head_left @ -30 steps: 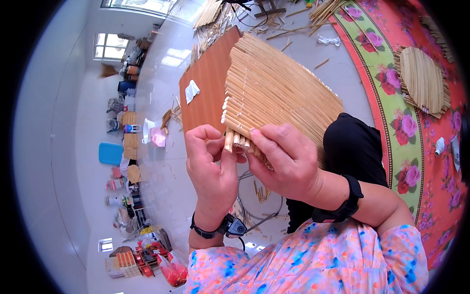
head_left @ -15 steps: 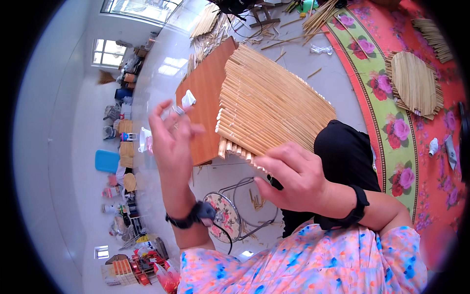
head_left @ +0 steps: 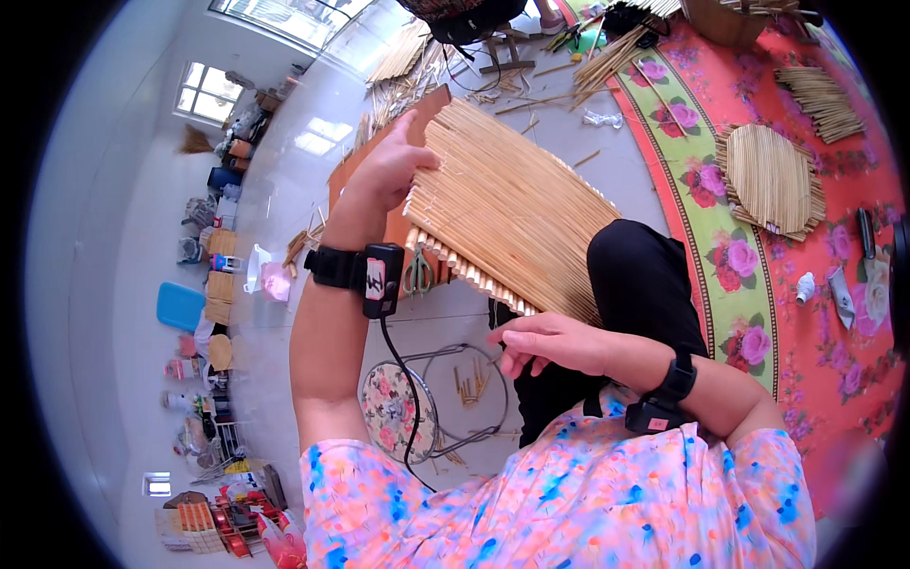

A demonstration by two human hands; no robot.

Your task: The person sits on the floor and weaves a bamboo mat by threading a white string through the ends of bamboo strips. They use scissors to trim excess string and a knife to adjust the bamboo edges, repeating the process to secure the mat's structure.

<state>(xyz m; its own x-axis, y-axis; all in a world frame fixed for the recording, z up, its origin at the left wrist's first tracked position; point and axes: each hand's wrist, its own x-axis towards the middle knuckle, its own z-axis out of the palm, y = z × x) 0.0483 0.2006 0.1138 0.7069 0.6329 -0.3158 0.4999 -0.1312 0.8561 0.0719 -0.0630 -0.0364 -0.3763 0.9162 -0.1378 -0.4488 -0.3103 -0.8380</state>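
Observation:
A mat of many pale stalks (head_left: 507,204) lies slanted over the brown wooden board (head_left: 408,223), its near right corner by my knee. Past the mat's left edge reaches my left hand (head_left: 393,169), index finger stretched out and thumb toward the stalks, with nothing visible in it. Some of its fingers are hidden. Close to the mat's near edge hovers my right hand (head_left: 559,343), empty, its fingers apart and loosely bent. Below the mat's near left corner, a pair of scissors with greenish handles (head_left: 417,274) shows against the board's edge.
A round flowered stool (head_left: 400,410) stands below the board. Loose stalks (head_left: 616,62) lie on the floor at the far side. To the right, a flowered red cloth (head_left: 834,327) bears an oval stalk mat (head_left: 773,180) and small tubes. Household goods line the left wall.
My left hand has moved away from me to the mat's far left edge. My right hand has come off the mat toward me and loosened. The scissors have come into sight.

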